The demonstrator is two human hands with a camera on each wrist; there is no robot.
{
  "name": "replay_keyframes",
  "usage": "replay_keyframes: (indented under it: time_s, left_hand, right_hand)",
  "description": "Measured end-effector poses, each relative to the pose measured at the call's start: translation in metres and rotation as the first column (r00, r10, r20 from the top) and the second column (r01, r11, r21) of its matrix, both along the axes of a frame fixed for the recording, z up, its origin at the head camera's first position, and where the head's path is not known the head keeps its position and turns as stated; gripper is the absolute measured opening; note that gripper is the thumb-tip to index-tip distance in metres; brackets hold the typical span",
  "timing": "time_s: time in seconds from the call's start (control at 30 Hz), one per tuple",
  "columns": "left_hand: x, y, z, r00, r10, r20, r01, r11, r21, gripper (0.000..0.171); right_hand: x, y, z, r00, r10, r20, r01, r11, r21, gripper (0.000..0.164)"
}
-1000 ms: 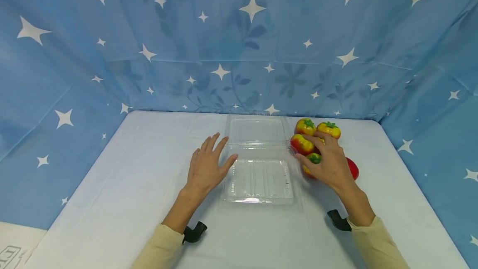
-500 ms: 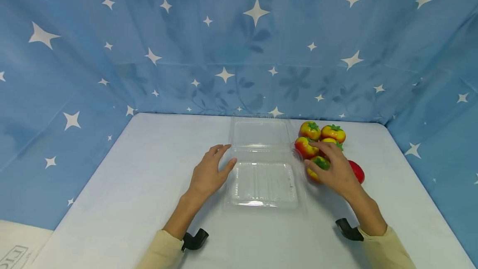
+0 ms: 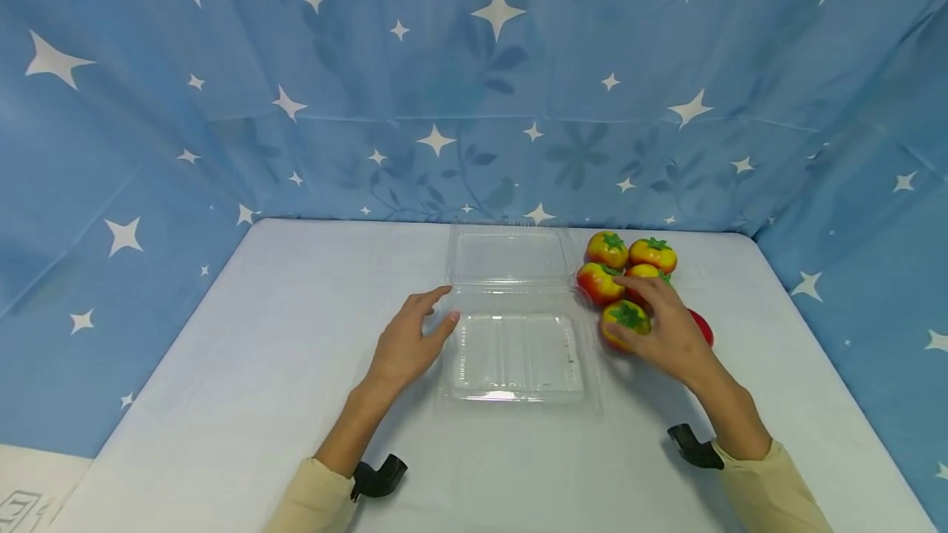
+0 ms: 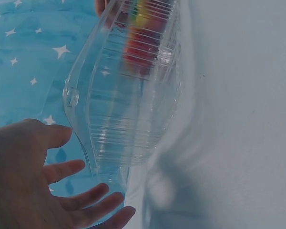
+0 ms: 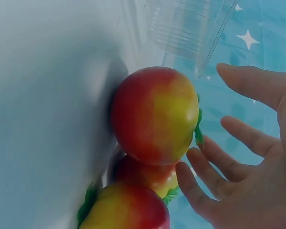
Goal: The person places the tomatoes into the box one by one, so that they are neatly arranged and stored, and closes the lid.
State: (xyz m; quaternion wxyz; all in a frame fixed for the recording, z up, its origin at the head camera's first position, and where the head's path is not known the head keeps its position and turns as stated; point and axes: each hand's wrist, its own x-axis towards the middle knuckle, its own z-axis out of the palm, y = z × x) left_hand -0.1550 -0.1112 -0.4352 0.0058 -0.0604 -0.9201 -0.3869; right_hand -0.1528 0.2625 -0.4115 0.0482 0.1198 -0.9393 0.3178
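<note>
A clear plastic clamshell box (image 3: 518, 354) lies opened out on the table, its lid (image 3: 509, 258) folded back to the far side. My left hand (image 3: 408, 341) is at the box's left edge, fingers apart and holding nothing. On the right, my right hand (image 3: 670, 334) hovers over a group of red-and-yellow persimmons with green leafy tops. Its thumb and fingers are spread around the nearest persimmon (image 3: 625, 324). In the right wrist view, that persimmon (image 5: 155, 114) sits in front of the spread fingers (image 5: 245, 81), not gripped. Part of the group is hidden under this hand.
Farther back are more persimmons (image 3: 607, 250), close to the right side of the lid. A red one (image 3: 702, 326) shows just past the right hand. White cloth covers the table (image 3: 244, 368), and a blue star-patterned curtain (image 3: 415, 72) surrounds it.
My right hand has drawn back slightly toward me and to the right, showing more of the persimmons. The left hand's raised fingers have lowered beside the box. The box stays in place.
</note>
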Motion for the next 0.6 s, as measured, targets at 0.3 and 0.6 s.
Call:
replay_keyframes:
  time_s: [0.3, 0.6]
  left_hand:
    - [0.0020, -0.0005, 0.0002, 0.999, -0.046, 0.004, 0.045, 0.995, 0.089, 0.052]
    - [0.0029, -0.0028, -0.0026, 0.996, -0.052, 0.067, 0.040, 0.985, 0.170, 0.051]
  right_hand:
    - [0.0008, 0.0042, -0.0023, 0.999, -0.022, 0.037, 0.020, 0.999, 0.039, 0.074]
    - [-0.0007, 0.0054, -0.0063, 0.994, -0.044, 0.101, 0.034, 0.994, 0.103, 0.073]
